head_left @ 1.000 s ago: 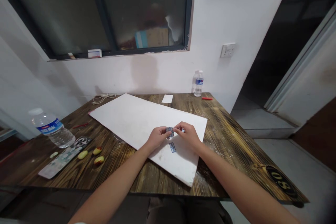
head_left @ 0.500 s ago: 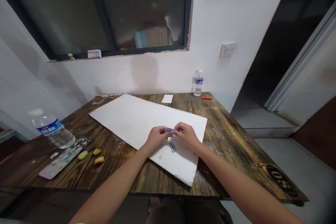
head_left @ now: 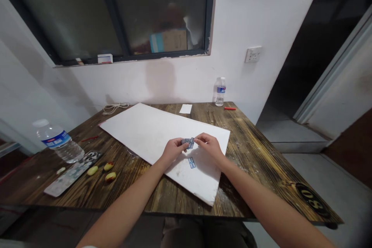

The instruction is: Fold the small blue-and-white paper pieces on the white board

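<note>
My left hand (head_left: 173,151) is closed, pinching a small blue-and-grey sheet (head_left: 188,142) printed with rectangles between thumb and fingers. My right hand (head_left: 209,146) has its thumb and fingertips together at the right edge of this sheet. Whether the sheet is a single layer or several cannot be made out. Just below the hands, a small piece with blue-framed rectangles (head_left: 192,162) lies on the white board (head_left: 139,128). Both hands are above the board, which rests at an angle on the dark wooden table (head_left: 241,186).
At the left are a water bottle (head_left: 59,143), a panda-patterned case (head_left: 71,176) and several yellowish fruits (head_left: 92,170). Along the back lie a white cable (head_left: 114,107), a paper slip (head_left: 185,109), another bottle (head_left: 220,92) and a red stick (head_left: 229,108).
My right fingers have shifted slightly right, and more of the blue-and-grey sheet shows between the hands. The piece on the board has stayed in place.
</note>
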Available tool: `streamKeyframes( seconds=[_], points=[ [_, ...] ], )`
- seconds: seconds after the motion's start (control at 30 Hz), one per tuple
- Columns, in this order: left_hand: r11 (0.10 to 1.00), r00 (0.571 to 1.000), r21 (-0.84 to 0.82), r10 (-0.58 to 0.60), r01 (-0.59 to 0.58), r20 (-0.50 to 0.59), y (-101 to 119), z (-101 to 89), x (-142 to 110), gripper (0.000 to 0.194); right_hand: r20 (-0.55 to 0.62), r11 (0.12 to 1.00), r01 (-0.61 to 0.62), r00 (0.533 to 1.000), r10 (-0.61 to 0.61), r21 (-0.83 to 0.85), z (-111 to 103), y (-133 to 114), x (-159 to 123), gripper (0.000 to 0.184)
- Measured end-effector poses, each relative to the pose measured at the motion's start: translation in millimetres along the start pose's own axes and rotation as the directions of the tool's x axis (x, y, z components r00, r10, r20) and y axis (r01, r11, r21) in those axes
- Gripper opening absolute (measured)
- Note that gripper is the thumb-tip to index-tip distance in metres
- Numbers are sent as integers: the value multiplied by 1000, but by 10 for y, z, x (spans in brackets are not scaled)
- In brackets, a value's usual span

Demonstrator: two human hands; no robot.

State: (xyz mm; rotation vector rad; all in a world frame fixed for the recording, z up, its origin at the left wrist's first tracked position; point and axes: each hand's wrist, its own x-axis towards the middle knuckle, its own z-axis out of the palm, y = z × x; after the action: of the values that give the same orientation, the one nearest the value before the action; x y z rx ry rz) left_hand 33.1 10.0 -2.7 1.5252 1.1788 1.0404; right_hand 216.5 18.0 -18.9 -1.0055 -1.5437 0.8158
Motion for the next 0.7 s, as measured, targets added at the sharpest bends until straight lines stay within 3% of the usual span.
streamKeyframes(
  seconds=[0.13, 0.23, 0.37, 0.53, 0.6, 0.7],
  points=[
    [999, 999, -31, -8, 7, -34, -31, -11, 19, 31, 17, 990, -71, 997, 70, 123, -65, 46, 46, 28],
    [998, 995, -59, -26, 20, -101, -66, -21, 40, 34, 150, 991, -43, 988, 23, 130, -104, 64, 68, 28],
    [995, 983, -96, -43, 26, -179, -95, -40, 64, 36, 402, 990, 136, 909, -110, -37, -90, 36, 24, 21],
    [995, 980, -92, -46, 28, -195, -104, -52, 68, 35, 526, 852, 423, 822, -217, -308, -33, 16, -56, 8],
    [996, 981, -79, -45, 30, -188, -100, -50, 62, 34, 530, 787, 476, 816, -230, -392, -25, 23, -62, 10],
    [998, 987, -47, -36, 29, -157, -84, -38, 50, 32, 456, 774, 454, 856, -243, -440, -27, 36, -50, 14]
  ],
)
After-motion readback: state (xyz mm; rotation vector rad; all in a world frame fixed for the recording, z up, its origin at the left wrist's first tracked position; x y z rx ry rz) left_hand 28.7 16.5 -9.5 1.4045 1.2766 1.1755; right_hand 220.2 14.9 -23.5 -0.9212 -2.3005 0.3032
